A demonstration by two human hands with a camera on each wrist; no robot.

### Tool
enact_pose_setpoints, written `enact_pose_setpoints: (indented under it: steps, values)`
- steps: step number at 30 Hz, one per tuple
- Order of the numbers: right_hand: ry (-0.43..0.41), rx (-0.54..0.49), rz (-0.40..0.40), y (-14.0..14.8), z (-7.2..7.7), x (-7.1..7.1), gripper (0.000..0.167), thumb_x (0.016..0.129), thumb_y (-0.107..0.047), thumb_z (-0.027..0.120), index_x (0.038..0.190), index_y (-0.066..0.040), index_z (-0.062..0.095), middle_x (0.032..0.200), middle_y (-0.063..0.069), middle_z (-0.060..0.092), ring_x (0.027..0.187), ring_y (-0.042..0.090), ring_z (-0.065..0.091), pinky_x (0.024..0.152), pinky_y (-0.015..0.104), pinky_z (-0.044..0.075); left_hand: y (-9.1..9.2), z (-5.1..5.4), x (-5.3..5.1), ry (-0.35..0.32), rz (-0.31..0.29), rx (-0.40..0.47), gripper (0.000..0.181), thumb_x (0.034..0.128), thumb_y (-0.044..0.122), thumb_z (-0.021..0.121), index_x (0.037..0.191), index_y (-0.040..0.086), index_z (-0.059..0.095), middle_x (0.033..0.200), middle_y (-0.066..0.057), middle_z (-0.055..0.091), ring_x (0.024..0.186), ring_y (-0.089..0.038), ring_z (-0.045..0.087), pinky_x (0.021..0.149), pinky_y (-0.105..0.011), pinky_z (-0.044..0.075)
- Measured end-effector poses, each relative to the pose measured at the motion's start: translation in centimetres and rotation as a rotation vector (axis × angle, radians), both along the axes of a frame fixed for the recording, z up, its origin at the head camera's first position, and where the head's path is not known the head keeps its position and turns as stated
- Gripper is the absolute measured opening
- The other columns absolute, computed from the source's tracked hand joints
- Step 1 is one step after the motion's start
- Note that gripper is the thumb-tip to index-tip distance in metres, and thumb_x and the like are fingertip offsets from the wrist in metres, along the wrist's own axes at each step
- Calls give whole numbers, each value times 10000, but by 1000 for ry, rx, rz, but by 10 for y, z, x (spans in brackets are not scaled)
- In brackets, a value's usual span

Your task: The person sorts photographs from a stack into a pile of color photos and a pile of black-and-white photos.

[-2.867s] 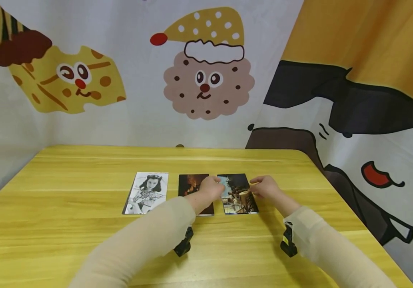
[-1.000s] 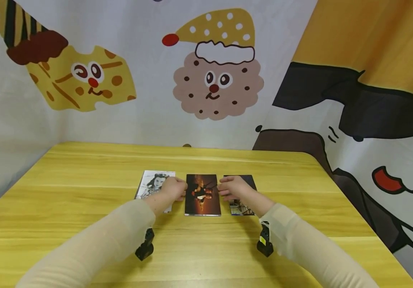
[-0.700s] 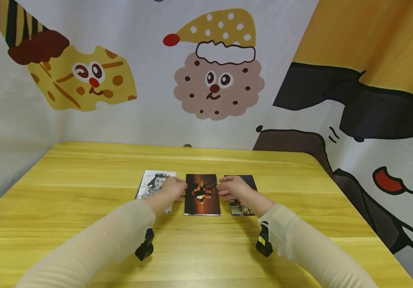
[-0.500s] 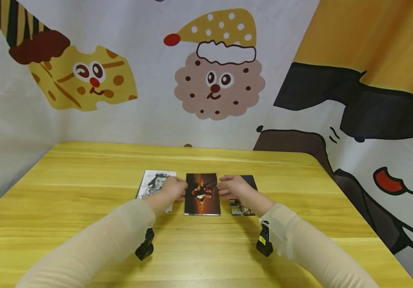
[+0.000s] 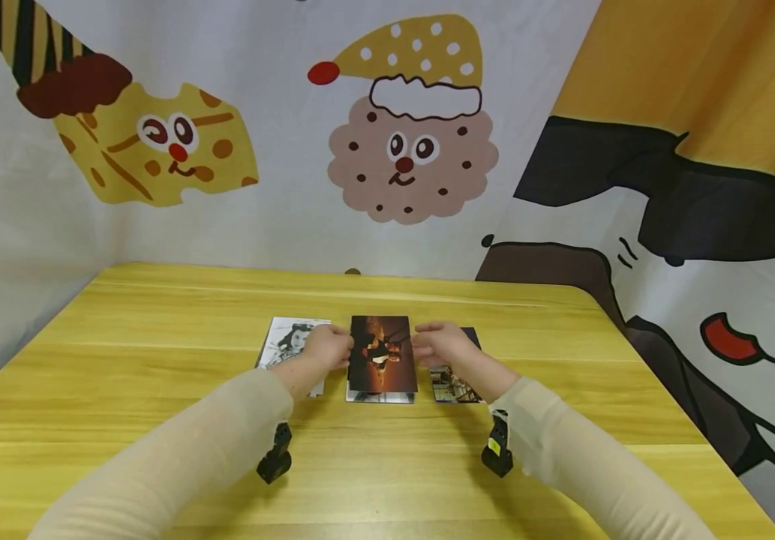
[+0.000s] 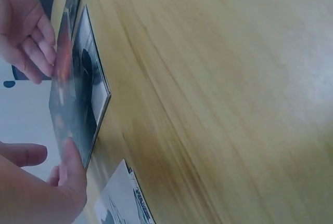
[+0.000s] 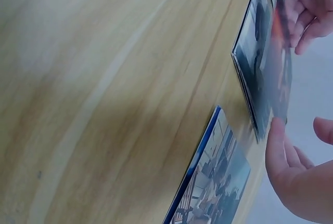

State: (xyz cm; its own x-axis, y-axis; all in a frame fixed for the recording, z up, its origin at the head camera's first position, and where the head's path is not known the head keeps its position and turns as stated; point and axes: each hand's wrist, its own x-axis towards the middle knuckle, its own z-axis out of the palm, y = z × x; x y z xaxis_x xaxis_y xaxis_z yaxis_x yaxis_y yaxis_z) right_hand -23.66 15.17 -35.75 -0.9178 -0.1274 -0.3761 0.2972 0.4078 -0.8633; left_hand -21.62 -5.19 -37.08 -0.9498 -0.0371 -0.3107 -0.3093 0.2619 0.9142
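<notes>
Orange-and-black card point(image 5: 382, 355) hangs just above the pile point(image 5: 380, 398), whose lower edge peeks out at six o'clock! My left hand point(image 5: 322, 349) touches it at nine o'clock, my right hand point(image 5: 448, 348) at three: fingers fairly straight, thumbs standing off, nothing pinched. This looks like the step of lifting the top card clear; next, I'd say, calls for even pressure from both sides, no slipping.

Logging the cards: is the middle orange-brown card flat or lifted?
Lifted: both wrist views show the orange-brown card angled off the pile, whose near edge shows uncovered.
</notes>
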Motion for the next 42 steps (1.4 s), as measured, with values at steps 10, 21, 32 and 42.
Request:
enact_pose_setpoints:
  steps: [10,21,32,42]
  values:
    - [1,-92,-80,1,0,1,493,903,-1,531,1381,25,415,1163,205,581,583,58,500,734,302,585,4,-1,-5,24,3,154,412,905,-33,498,1316,-55,481,1326,-263,501,600,-78,482,583,-203,495]
    - [21,-67,-89,6,3,1,555,900,3,543,1426,-56,378,1295,239,522,624,83,486,658,259,532,12,12,-7,-8,-6,167,416,909,-22,509,1324,-41,477,1345,-243,488,654,-71,513,653,-191,526]
    - [32,-60,-86,20,9,-1,560,900,7,540,1430,-43,367,875,19,566,564,73,405,548,231,440,28,20,-12,3,14,213,436,886,-56,511,1321,-31,489,1348,-239,493,538,-67,437,539,-167,455]
    - [37,2,-77,32,14,-1,546,916,-19,528,1435,-57,363,1078,113,568,623,74,459,657,236,532,40,21,-11,30,-13,183,430,898,-41,506,1327,-23,482,1370,-223,475,509,-58,417,587,-221,477]
